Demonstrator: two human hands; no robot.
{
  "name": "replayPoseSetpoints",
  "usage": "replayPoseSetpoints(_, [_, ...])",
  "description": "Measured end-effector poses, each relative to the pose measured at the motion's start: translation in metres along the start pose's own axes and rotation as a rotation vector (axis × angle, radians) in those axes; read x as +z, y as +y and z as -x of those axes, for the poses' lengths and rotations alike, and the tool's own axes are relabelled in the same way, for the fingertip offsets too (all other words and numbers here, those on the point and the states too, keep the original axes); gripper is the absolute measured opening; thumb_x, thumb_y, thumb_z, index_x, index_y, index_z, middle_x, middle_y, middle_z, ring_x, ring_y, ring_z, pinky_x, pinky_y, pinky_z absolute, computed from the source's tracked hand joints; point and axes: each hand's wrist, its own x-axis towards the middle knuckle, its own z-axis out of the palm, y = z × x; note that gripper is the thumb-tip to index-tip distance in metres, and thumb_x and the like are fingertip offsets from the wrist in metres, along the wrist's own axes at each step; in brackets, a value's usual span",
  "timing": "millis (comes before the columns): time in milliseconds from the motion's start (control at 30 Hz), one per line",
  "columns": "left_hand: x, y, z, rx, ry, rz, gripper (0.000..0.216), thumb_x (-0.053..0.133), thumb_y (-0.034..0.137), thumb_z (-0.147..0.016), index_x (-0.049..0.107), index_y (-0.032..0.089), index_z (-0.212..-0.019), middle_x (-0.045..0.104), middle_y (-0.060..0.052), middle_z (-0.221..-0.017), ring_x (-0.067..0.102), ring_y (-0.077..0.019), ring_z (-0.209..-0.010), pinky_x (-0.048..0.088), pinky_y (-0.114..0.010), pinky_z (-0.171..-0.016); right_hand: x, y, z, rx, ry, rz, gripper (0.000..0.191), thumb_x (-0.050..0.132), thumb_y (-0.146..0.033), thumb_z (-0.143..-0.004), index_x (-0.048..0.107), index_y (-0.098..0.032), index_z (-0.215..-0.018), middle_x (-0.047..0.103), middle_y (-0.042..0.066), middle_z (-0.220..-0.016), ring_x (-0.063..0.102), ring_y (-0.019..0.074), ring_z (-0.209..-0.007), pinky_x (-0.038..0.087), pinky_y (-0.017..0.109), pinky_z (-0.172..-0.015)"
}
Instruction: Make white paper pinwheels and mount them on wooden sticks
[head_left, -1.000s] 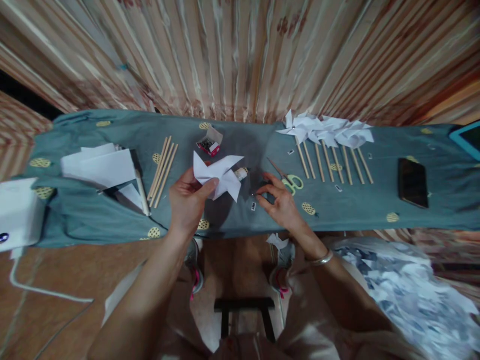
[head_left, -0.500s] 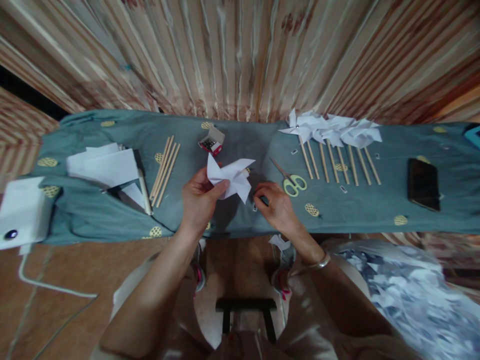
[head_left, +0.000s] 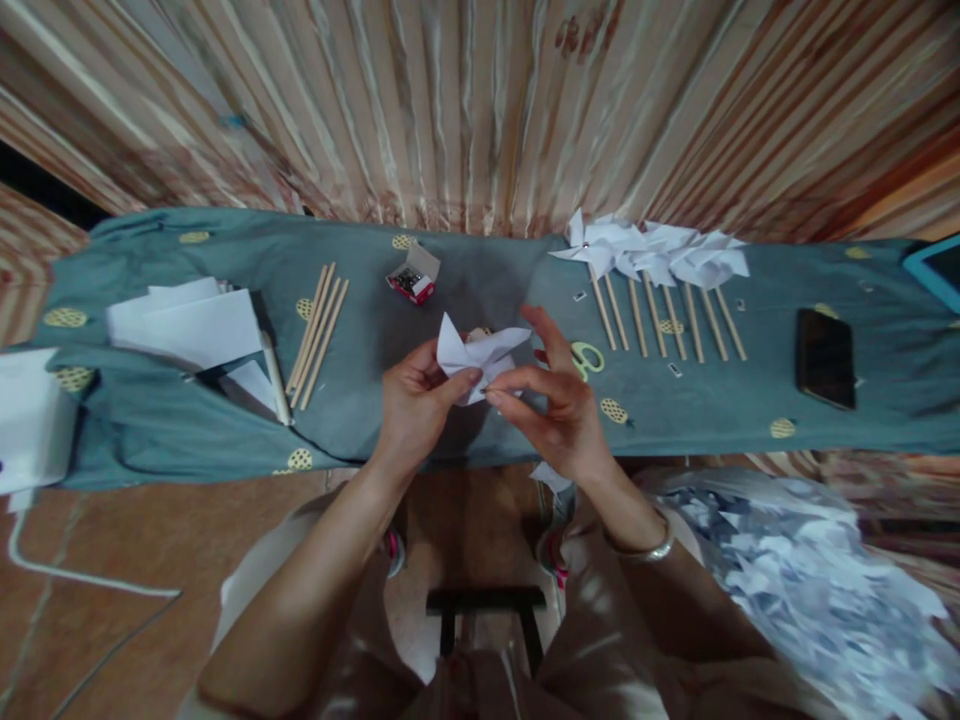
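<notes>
My left hand [head_left: 416,405] pinches a folded white paper pinwheel [head_left: 480,355] above the teal cloth-covered table [head_left: 360,400]. My right hand [head_left: 559,405] has its thumb and forefinger closed on the pinwheel's lower right edge, the other fingers raised. Green-handled scissors [head_left: 585,357] lie partly hidden behind my right hand. A small open red box of pins [head_left: 411,277] sits beyond my hands.
Loose wooden sticks [head_left: 319,335] lie left of centre, and white paper sheets [head_left: 187,325] farther left. Several finished pinwheels on sticks [head_left: 660,275] line the right. A black phone [head_left: 825,357] lies far right. A bag of paper scraps [head_left: 795,580] sits by my right knee.
My right hand has lifted off the cloth near the scissors and come up to pinch the pinwheel. My left hand has shifted the pinwheel slightly right and nearer.
</notes>
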Motion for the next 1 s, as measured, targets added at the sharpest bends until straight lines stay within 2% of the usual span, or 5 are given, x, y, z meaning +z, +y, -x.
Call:
replayPoseSetpoints(267, [0.0004,-0.0015,0.0027,-0.017,-0.053,0.004,0.036,0.086,0.024,-0.062,0.075,0.018,-0.095,0.077,-0.001,-0.084,0.07,-0.0167,-0.076,0.057,-0.028,-0.073,0.0007,0.0081,-0.0023,0.03,0.015,-0.019,0.006,0.071,-0.024,-0.083,0.073,-0.029,-0.082,0.045,-0.004,-0.152,0.035,0.0282,-0.146,0.029,0.051,-0.118])
replayPoseSetpoints(533, [-0.0015,0.0001,0.0043,-0.024,-0.113,0.036,0.037,0.087,0.026,-0.063,0.075,0.02,-0.098,0.078,-0.002,-0.089,0.071,-0.0198,-0.083,0.057,-0.032,-0.08,-0.0004,0.0082,-0.0028,0.04,-0.016,-0.054,0.005,0.07,-0.025,-0.084,0.073,-0.029,-0.083,0.042,-0.004,-0.154,0.034,0.0276,-0.147,0.03,0.051,-0.118])
replayPoseSetpoints(1000, [-0.0022,0.0018,0.0056,-0.049,-0.098,0.005,0.037,0.087,0.026,-0.062,0.076,0.02,-0.098,0.078,-0.003,-0.091,0.071,-0.0202,-0.084,0.057,-0.031,-0.079,-0.001,0.0068,-0.0039,0.062,-0.031,-0.093,0.004,0.071,-0.026,-0.083,0.072,-0.03,-0.082,0.043,-0.005,-0.154,0.034,0.0267,-0.147,0.026,0.052,-0.121])
